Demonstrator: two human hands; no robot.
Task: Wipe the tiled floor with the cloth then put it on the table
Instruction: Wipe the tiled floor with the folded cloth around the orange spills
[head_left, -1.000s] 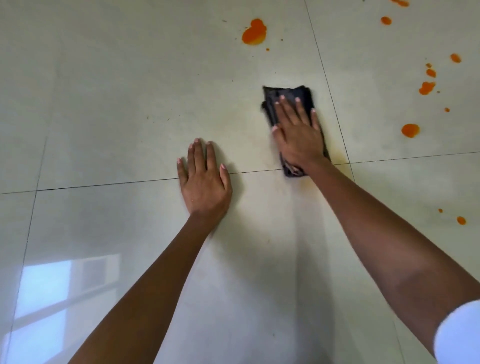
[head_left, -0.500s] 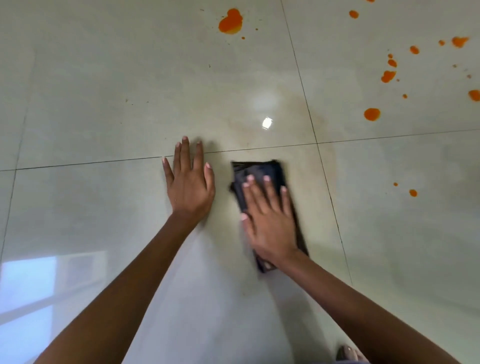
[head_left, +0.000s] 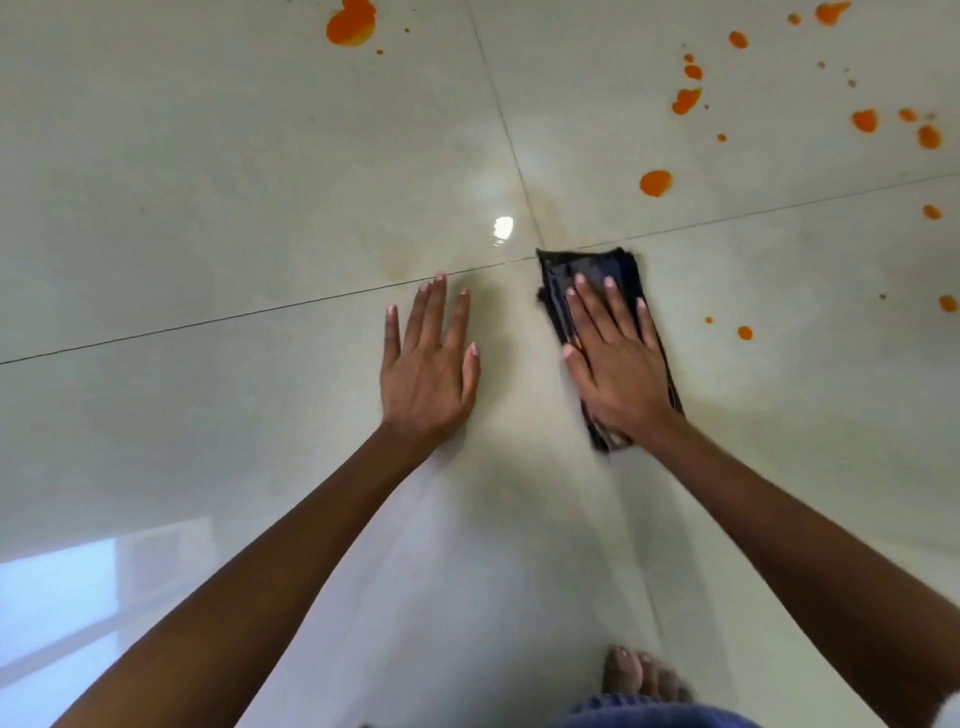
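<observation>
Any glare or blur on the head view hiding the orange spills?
Head view: one small bright glare spot on the tiled floor, a window reflection lower left; orange spills read clearly; wide-angle bending of the grout lines.

An indoor room, most likely in a home: the whole view is a glossy cream tiled floor (head_left: 218, 171) of large square tiles with thin dark grout lines, polished enough to mirror a pale blue window reflection (head_left: 57, 603) at lower left and a small bright glint of a ceiling light (head_left: 503, 228). Orange liquid splatters (head_left: 655, 183) dot the tiles toward the upper right, as from spilled food or drink. The person's bare toes (head_left: 641, 673) rest on the floor, which suits a domestic setting rather than a workplace
</observation>
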